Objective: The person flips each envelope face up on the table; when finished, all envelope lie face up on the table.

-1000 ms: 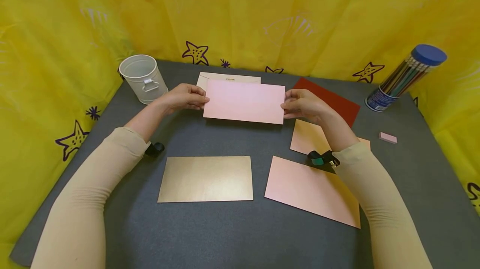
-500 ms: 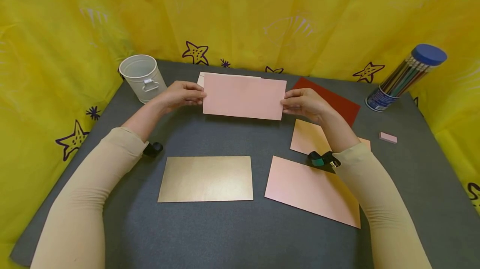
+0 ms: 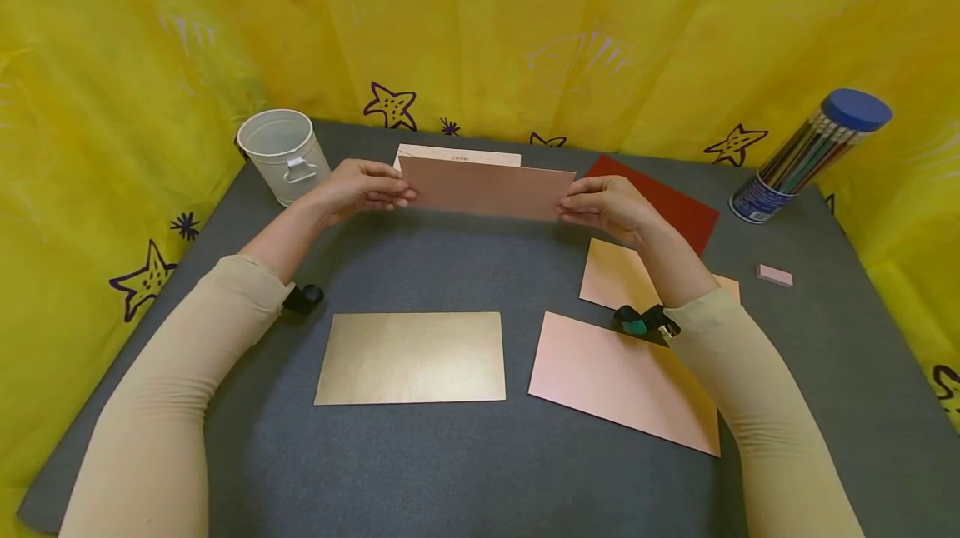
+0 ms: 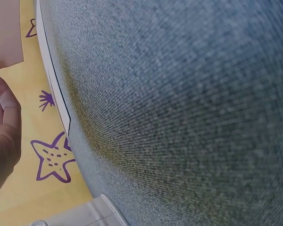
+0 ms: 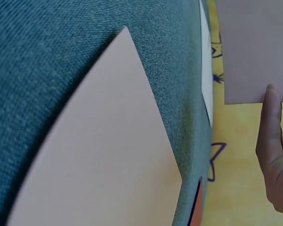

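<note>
Right now I have the pink card (image 3: 487, 188) lifted off the bench (image 3: 480, 471) at about twelve o'clock, between my two hands. Its long axis runs from nine o'clock to three o'clock, and the sheet is tipped steeply, so its shaded face turns toward me and I see it as a narrow band. My left hand (image 3: 360, 188) pinches the card's nine o'clock short edge, fingers curled around it. My right hand (image 3: 603, 203) pinches the three o'clock short edge the same way; the right wrist view shows fingers (image 5: 273, 150) lying against that edge.

Just behind the card, toward twelve o'clock, a cream card (image 3: 457, 156) lies flat on the bench. A dark red sheet (image 3: 667, 201) lies near my right hand at two o'clock, and a peach sheet (image 3: 618, 276) sits partly under my right forearm. Nearer me, a gold card (image 3: 411, 358) lies at seven o'clock and a larger pink sheet (image 3: 622, 380) at five o'clock. A white bucket (image 3: 285, 156) stands at ten o'clock, a tube of pencils (image 3: 810, 155) leans at two o'clock, with a small pink eraser (image 3: 775, 275) near it.
</note>
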A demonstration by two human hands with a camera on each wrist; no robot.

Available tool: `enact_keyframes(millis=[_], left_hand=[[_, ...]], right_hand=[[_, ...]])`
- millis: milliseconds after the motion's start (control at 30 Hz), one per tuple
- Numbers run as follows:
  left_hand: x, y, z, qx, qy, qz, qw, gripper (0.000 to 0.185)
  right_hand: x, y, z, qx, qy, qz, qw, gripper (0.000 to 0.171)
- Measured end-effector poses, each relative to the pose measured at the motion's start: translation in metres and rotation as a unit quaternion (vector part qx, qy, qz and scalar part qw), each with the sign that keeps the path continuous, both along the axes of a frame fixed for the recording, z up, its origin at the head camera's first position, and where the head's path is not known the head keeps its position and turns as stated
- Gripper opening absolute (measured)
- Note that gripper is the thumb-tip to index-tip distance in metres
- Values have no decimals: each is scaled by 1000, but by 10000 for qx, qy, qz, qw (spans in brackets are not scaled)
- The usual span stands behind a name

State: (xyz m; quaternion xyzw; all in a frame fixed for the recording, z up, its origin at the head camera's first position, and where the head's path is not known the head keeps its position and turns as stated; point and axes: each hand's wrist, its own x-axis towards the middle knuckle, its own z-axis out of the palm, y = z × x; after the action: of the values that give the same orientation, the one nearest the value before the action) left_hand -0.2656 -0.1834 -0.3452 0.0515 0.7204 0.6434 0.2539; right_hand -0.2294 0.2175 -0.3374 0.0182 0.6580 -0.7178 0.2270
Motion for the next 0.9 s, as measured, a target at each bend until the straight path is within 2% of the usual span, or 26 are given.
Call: enact_keyframes(millis=[200, 400, 533, 733, 900], left_hand=[[0, -1, 1, -42, -74, 29, 10000, 21], [1, -1, -1, -753, 64, 61, 9971, 15], [1, -1, -1, -1190, 61, 185, 9927, 28], [0, -2, -2, -1571, -187, 226, 9872, 40], [0, -6, -6, -1878, -398, 23, 9814, 49]], right_hand=[[1, -2, -2, -77, 95, 12, 9999, 27], [2, -6, -4, 247, 211, -51, 9995, 23], [1, -12, -8, 558, 249, -131, 9980, 20], [2, -21, -14, 536, 128, 41, 9985, 38], [4, -29, -15, 625, -20, 191, 9979, 47]])
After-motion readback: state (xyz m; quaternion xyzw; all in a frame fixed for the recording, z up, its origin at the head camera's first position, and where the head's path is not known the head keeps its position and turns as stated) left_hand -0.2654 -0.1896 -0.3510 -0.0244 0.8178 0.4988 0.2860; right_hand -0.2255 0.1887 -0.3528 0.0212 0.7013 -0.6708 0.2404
